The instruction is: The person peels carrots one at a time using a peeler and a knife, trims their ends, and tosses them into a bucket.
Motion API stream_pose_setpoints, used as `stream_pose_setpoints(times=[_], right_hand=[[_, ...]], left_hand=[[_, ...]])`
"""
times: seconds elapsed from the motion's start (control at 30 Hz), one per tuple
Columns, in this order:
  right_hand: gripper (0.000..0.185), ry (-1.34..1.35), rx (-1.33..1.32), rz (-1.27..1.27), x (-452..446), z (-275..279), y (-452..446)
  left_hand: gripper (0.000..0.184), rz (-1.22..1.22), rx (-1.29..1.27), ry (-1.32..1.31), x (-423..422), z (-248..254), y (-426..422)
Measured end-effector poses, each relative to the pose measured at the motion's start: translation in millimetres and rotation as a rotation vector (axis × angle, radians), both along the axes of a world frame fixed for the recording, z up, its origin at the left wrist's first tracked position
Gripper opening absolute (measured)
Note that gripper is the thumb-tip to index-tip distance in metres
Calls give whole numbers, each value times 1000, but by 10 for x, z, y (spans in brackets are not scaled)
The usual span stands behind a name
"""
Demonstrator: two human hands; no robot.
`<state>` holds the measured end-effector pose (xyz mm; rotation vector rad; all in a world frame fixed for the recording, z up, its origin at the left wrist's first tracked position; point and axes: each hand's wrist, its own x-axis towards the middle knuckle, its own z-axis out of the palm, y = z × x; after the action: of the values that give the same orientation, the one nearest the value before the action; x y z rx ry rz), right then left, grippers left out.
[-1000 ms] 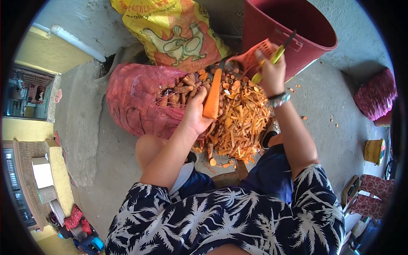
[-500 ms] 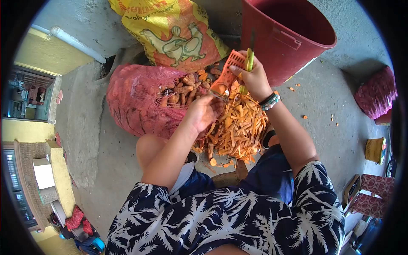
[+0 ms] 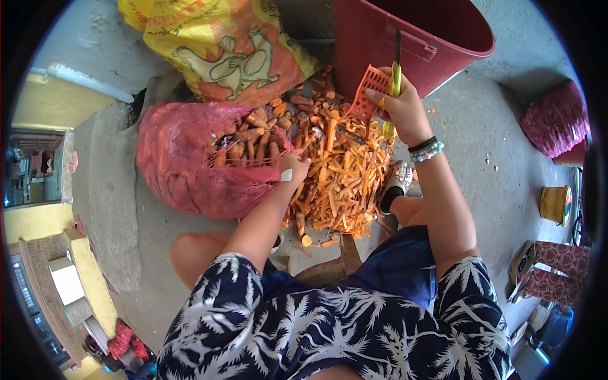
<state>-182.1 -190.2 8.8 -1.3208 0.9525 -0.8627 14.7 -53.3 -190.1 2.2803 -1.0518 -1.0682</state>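
Observation:
My right hand [image 3: 406,113] is closed round an orange slotted peeler [image 3: 369,92] and a knife with a yellow-green handle [image 3: 394,79], its dark blade pointing away from me. My left hand [image 3: 295,167] is at the right edge of a red mesh sack [image 3: 183,164], beside the peelings; its fingers are partly hidden, and what they hold, if anything, cannot be made out. Unpeeled carrots [image 3: 249,139] show through the sack's mouth. A heap of orange peelings [image 3: 345,183] lies on the floor between my feet and the sack.
A yellow and orange sack with printed birds [image 3: 234,63] stands behind the mesh sack. To its right is a tall red bin [image 3: 380,47]. Another mesh sack [image 3: 556,120] and a yellow bucket [image 3: 555,204] are at the right.
The peeled carrot has left my left hand, which has moved down toward the mesh sack's edge. My right hand, with peeler and knife, has moved away from my left. The view has shifted.

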Motion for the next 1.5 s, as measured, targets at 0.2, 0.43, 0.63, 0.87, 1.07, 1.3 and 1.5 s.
stream_pose_setpoints(times=[0.2, 0.43, 0.63, 0.87, 1.07, 1.3, 1.5], right_hand=[[36, 467, -411, 59, -204, -225, -156], [29, 982, -280, 373, -350, -412, -258], [27, 1129, -129, 297, -451, -568, -396], [26, 1074, -251, 288, -529, -528, -423], [32, 936, -404, 242, -349, -293, -352], [30, 844, -520, 256, -72, -72, -20], [31, 758, -574, 223, -5, -2, 180]], left_hand=[[54, -300, 140, -118, -313, -546, -733], [46, -319, 335, -115, -485, -1610, -1637], [69, -305, 322, -238, -537, -1721, -1869], [32, 101, 6, 1078, -126, -1466, -1671], [39, 119, -471, 1420, 181, 412, -1012], [31, 219, -498, 811, 437, 1360, -369], [44, -582, 39, -252, 359, 1693, 229]])
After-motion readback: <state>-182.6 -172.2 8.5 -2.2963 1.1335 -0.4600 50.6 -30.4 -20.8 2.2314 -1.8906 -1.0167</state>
